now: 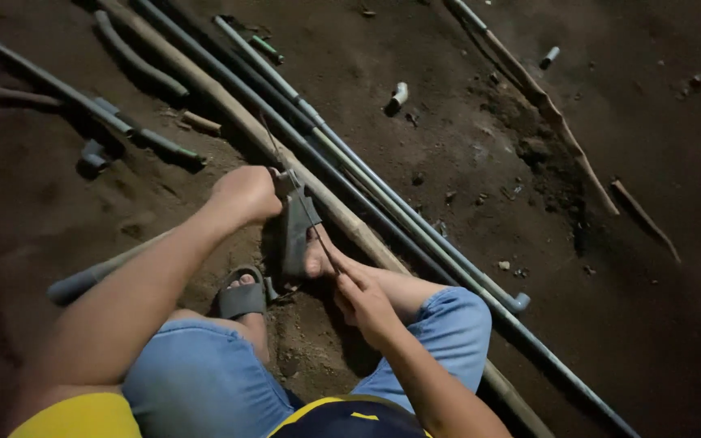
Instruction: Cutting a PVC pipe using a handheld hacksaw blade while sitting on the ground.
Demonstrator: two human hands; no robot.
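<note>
While the person sits on the bare dirt floor (626, 268), loose pipe pieces lie at nine to ten o'clock: a short grey elbow fitting (93, 154) and a curved dark hose (135, 57), both smooth against the crumbly soil. Lower left, a grey pipe (95, 276) runs under the left forearm, its long axis pointing from eight o'clock toward two. The left hand (247, 193) presses down on that pipe's upper end, its grip closed over it beside the raised sandalled foot (295, 231). A second foot in a dark slide sandal (241, 298) rests just below. A thin hacksaw blade (302, 203), narrow and straight, slants from eleven o'clock down to five, crossing near the left hand. The right hand (364, 302) has its grip wrapped tight on the blade's lower end. Behind the hands, a bundle of long pipes (415, 231), round and smooth, some pale, some dark, stretches from eleven o'clock to five. At one o'clock lies a knobbly wooden stick (561, 130), with small pipe offcuts (397, 96) scattered near it. No containers show.
</note>
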